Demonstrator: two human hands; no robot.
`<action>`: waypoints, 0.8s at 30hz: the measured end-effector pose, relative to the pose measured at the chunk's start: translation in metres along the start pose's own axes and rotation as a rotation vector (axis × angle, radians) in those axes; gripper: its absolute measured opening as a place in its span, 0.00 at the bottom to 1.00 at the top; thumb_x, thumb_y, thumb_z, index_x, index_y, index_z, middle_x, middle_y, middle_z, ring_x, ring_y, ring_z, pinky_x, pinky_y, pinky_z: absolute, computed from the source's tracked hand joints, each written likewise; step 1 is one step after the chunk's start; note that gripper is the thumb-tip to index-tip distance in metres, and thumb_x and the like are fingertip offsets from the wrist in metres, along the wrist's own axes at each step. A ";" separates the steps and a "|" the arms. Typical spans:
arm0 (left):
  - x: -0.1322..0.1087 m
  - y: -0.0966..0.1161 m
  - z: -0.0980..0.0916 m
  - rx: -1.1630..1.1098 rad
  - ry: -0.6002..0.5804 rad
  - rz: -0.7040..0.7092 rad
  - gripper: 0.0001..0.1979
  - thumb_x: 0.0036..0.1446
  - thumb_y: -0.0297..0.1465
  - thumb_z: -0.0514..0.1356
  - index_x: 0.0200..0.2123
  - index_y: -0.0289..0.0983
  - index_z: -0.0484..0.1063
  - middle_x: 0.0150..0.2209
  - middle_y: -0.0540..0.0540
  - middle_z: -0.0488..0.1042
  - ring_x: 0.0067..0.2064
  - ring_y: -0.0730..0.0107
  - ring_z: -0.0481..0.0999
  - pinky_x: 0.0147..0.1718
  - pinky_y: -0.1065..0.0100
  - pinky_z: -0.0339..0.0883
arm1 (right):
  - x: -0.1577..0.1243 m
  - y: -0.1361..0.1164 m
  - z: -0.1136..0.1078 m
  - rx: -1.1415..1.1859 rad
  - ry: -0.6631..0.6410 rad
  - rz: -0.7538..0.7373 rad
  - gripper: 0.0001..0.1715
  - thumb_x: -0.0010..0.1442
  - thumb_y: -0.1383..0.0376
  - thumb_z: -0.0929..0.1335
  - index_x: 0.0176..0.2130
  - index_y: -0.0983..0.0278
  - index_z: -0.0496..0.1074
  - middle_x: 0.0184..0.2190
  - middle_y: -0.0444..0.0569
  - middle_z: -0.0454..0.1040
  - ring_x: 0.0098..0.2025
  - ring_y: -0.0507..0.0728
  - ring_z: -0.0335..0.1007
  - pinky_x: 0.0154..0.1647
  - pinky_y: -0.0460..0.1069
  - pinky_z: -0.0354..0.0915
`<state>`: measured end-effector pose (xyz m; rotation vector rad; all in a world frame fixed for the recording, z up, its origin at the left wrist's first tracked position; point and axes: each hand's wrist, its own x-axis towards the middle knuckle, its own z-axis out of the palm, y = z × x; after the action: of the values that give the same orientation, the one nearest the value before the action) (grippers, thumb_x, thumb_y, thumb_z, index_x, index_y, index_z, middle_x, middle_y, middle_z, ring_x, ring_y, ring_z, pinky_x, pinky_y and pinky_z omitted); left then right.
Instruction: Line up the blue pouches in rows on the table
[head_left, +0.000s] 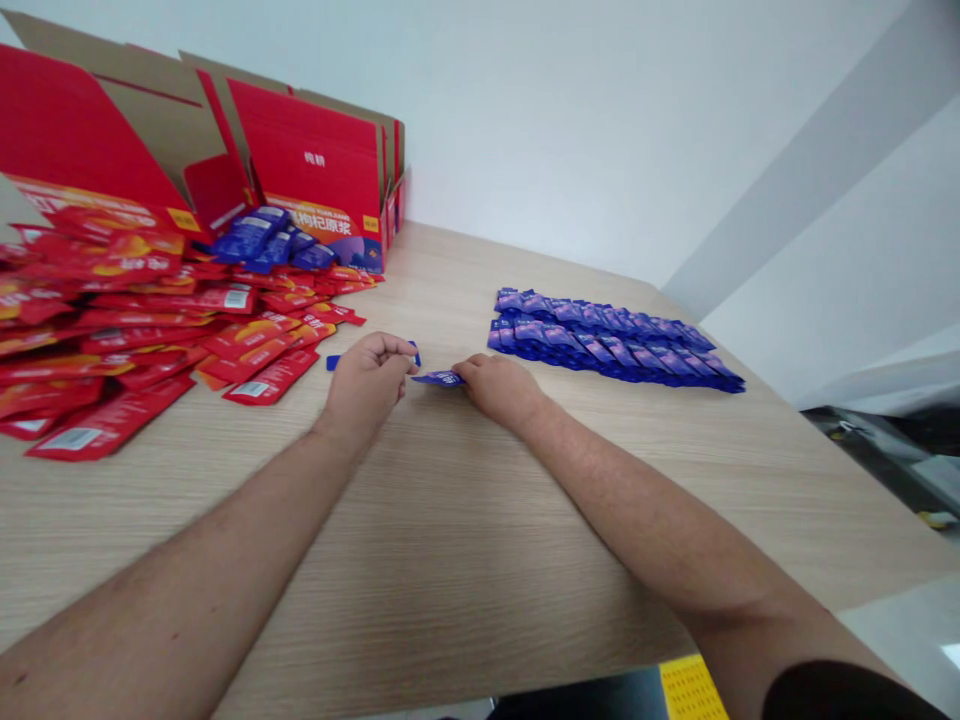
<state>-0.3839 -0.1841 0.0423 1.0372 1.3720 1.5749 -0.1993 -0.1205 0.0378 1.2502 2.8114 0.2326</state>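
Note:
My right hand [501, 388] pinches one end of a blue sachet [439, 379], whose other end points at my left hand. My left hand [367, 378] is closed with its fingers curled and thumb pressed in, close to that sachet's free tip. Whether anything sits between its fingertips is hidden. Behind the left hand lies another blue sachet [333, 362], mostly covered by it. To the right, blue-purple sachets [615, 345] lie overlapping in two long rows on the table.
A large heap of red sachets [135, 330] spreads over the left of the wooden table [420, 560]. Several blue sachets [259, 238] rest on top of it. Opened red cardboard boxes [322, 150] stand behind, near the white wall. Dark items [892, 450] lie beyond the right edge.

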 end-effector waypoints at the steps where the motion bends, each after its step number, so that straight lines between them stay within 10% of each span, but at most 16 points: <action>1: 0.000 0.000 0.000 0.018 0.000 -0.005 0.07 0.45 0.28 0.59 0.31 0.39 0.70 0.23 0.54 0.72 0.17 0.78 0.60 0.14 0.74 0.49 | -0.006 0.002 0.000 0.001 0.010 0.016 0.21 0.74 0.65 0.59 0.58 0.60 0.73 0.54 0.55 0.77 0.53 0.60 0.75 0.52 0.52 0.67; 9: -0.005 -0.008 0.004 0.221 -0.111 -0.049 0.09 0.47 0.29 0.59 0.35 0.38 0.72 0.26 0.52 0.74 0.20 0.76 0.63 0.19 0.73 0.57 | -0.061 0.026 0.003 -0.002 0.107 0.095 0.20 0.74 0.55 0.60 0.50 0.61 0.77 0.48 0.57 0.76 0.43 0.61 0.75 0.37 0.51 0.66; 17: -0.008 -0.009 0.005 0.403 -0.181 -0.068 0.08 0.51 0.27 0.58 0.36 0.39 0.74 0.28 0.51 0.76 0.22 0.73 0.66 0.21 0.71 0.59 | -0.093 0.054 0.008 0.151 0.311 0.025 0.17 0.72 0.61 0.63 0.41 0.63 0.80 0.38 0.55 0.75 0.44 0.62 0.69 0.49 0.54 0.64; 24: -0.007 -0.010 0.005 0.450 -0.180 -0.067 0.08 0.52 0.27 0.59 0.36 0.40 0.74 0.28 0.51 0.77 0.23 0.72 0.68 0.23 0.70 0.60 | -0.103 0.127 -0.016 0.286 0.469 0.499 0.15 0.66 0.62 0.65 0.33 0.63 0.77 0.32 0.53 0.77 0.39 0.61 0.72 0.44 0.53 0.66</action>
<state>-0.3764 -0.1878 0.0321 1.3448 1.6540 1.1149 -0.0389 -0.1144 0.0728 2.2218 2.9074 0.1616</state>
